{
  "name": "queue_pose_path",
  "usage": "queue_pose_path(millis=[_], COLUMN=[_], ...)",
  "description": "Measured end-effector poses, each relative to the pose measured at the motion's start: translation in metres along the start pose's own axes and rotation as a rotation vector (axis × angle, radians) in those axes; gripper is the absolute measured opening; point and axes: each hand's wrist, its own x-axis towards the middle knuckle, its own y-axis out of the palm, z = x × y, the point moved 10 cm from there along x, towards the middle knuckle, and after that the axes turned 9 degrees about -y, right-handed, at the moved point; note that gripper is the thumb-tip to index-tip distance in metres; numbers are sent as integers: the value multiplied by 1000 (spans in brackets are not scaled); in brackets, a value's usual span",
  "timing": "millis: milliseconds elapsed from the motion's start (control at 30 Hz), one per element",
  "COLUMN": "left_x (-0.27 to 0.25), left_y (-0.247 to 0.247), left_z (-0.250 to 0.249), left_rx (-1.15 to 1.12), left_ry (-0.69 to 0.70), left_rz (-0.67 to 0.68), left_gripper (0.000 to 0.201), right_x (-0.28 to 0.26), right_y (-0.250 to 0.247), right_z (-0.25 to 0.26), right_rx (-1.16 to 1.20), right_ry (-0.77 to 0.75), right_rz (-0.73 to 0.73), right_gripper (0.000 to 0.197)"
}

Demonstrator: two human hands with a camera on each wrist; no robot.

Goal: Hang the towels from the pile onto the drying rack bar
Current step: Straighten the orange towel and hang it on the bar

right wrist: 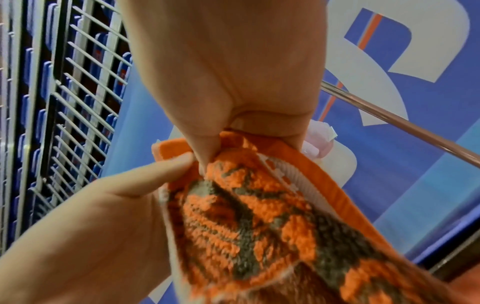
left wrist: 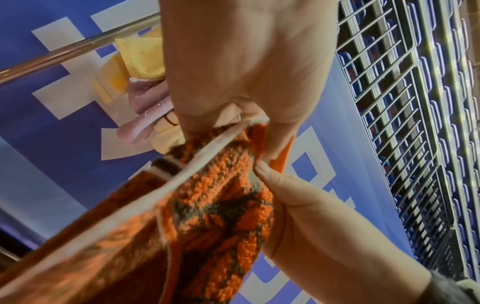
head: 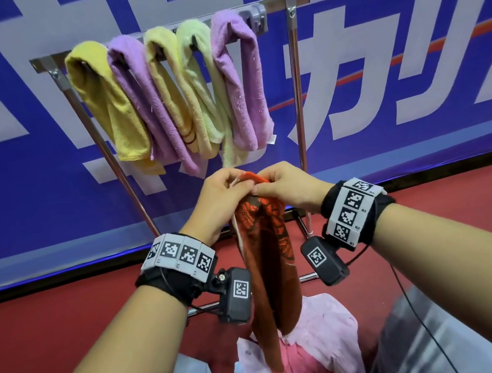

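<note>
An orange and brown patterned towel (head: 268,255) hangs lengthwise between my hands, below the drying rack bar (head: 275,2). My left hand (head: 238,184) pinches its top edge at the left and my right hand (head: 262,185) pinches it just beside, fingertips nearly touching. In the left wrist view my left hand (left wrist: 233,127) grips the towel (left wrist: 213,195) at its white-edged hem. From the right wrist, my right hand (right wrist: 221,148) is seen pinching the orange hem of the towel (right wrist: 246,205). Several towels (head: 163,94), yellow, purple and green, hang side by side on the bar.
The pile of pink and pale blue cloths (head: 323,329) lies on the red floor under the towel's lower end. The rack's right upright (head: 295,86) and base rail (head: 308,276) stand close behind my hands. A blue banner (head: 419,132) backs the rack.
</note>
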Motion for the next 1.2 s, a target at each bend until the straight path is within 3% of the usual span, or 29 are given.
queue_pose_path(millis=[200, 300, 467, 700, 867, 1000, 1200], left_x=[1, 6, 7, 7, 13, 9, 10], left_y=[-22, -43, -75, -110, -120, -115, -96], left_z=[-8, -7, -9, 8, 28, 30, 33], left_rx=[28, -32, -158, -199, -117, -39, 40], left_ry=[116, 132, 122, 64, 12, 0, -16], left_rz=[-154, -234, -361, -510, -518, -510, -448], left_gripper=[14, 14, 17, 28, 45, 32, 26], right_x=[-1, -3, -13, -19, -21, -21, -15], right_y=[2, -9, -32, -56, -65, -66, -49], right_z=[8, -14, -44, -52, -53, -47, -30], right_rx=[-47, -126, -277, -410, -328, -158, 238], right_ry=[-33, 30, 136, 172, 221, 219, 206], right_rz=[53, 74, 40, -31, -109, -191, -211], right_gripper=[17, 16, 17, 26, 16, 4, 32])
